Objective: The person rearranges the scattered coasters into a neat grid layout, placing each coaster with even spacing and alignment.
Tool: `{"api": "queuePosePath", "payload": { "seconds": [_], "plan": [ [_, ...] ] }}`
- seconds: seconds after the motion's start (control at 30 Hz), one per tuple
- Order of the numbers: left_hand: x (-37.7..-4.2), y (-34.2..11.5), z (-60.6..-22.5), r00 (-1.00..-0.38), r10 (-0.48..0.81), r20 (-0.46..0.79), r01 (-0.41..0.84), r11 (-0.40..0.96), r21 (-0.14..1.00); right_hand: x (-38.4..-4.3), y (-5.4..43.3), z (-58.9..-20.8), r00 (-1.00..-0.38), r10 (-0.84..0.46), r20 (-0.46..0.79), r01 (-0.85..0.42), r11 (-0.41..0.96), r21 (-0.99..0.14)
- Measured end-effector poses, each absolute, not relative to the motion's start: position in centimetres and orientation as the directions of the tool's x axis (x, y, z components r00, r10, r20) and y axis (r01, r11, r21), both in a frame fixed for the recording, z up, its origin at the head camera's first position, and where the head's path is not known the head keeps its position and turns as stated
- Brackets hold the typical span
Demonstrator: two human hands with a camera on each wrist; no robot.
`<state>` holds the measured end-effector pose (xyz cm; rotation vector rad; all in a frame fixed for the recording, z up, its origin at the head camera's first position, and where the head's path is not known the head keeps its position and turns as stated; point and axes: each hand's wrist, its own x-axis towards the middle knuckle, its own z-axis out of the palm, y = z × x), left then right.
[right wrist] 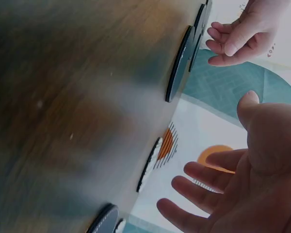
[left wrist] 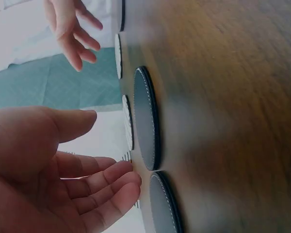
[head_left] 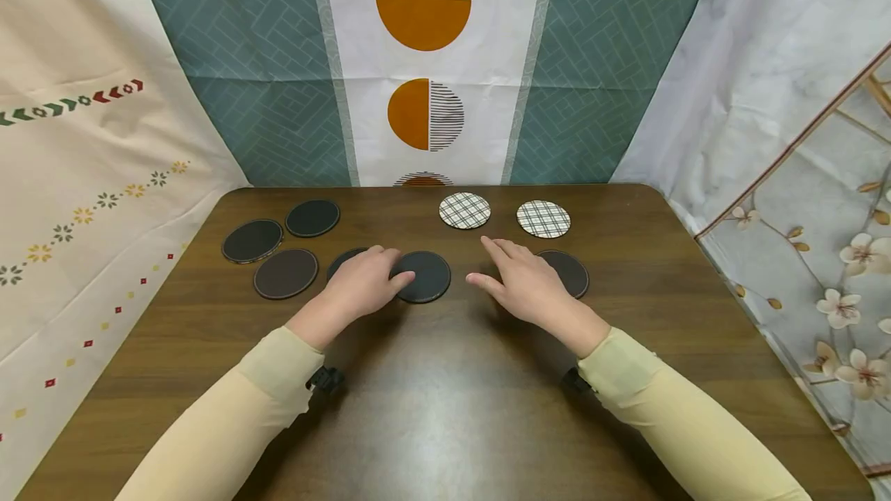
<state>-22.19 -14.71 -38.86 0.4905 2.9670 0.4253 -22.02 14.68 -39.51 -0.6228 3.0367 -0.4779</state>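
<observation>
Over the table [head_left: 435, 385], left hand [head_left: 363, 282] and right hand [head_left: 525, 284] hover, fingers loosely extended, both empty. Dark coasters [head_left: 286, 274] and two plaid coasters [head_left: 465, 210] lie flat toward its far edge; all look set down, none stacked; what's left, can't tell.

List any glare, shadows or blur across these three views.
Head: pale glare on the near middle of the table, soft shadows below the left hand and right hand; left wrist: hazy sheen beside the dark coaster, wood grain soft; right wrist: dim upper-left corner, grain blurred.
</observation>
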Motion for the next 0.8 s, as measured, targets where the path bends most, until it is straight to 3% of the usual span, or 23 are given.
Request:
{"api": "queuePosePath", "payload": {
  "seconds": [0.8],
  "plan": [
    [-22.0,-15.1,-40.4,-0.956,0.271,-0.110,0.235,0.935,0.265,-23.3,11.5,-40.7,-0.916,-0.398,-0.051,-0.344,0.843,-0.413]
  ]
}}
